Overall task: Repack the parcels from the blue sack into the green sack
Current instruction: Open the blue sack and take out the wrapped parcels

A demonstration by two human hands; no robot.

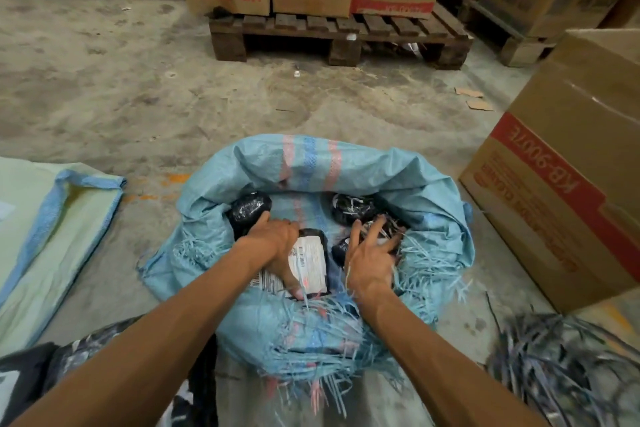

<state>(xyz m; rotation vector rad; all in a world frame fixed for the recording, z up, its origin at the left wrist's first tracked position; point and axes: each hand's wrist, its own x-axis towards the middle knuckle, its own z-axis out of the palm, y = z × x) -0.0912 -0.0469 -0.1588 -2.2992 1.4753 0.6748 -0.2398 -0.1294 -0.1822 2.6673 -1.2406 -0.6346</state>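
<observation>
The blue woven sack [426, 191] lies open on the floor before me, its frayed rim rolled down. Inside are several black plastic-wrapped parcels. My left hand [277, 246] grips a flat black parcel with a white label [310, 258], thumb on its near edge. A round black parcel [247, 208] lies just beyond that hand. My right hand [370, 253] reaches with fingers spread onto a black parcel [384, 229] tangled in blue strands; a firm hold is unclear. Another black parcel [351, 208] sits behind it. The pale green sack [45, 253] lies flat at the left.
A large cardboard box [571, 191] stands close on the right. A wooden pallet [339, 35] loaded with boxes is straight ahead. A heap of frayed strands [561, 364] lies at the lower right, and dark parcels [69, 364] sit at the lower left.
</observation>
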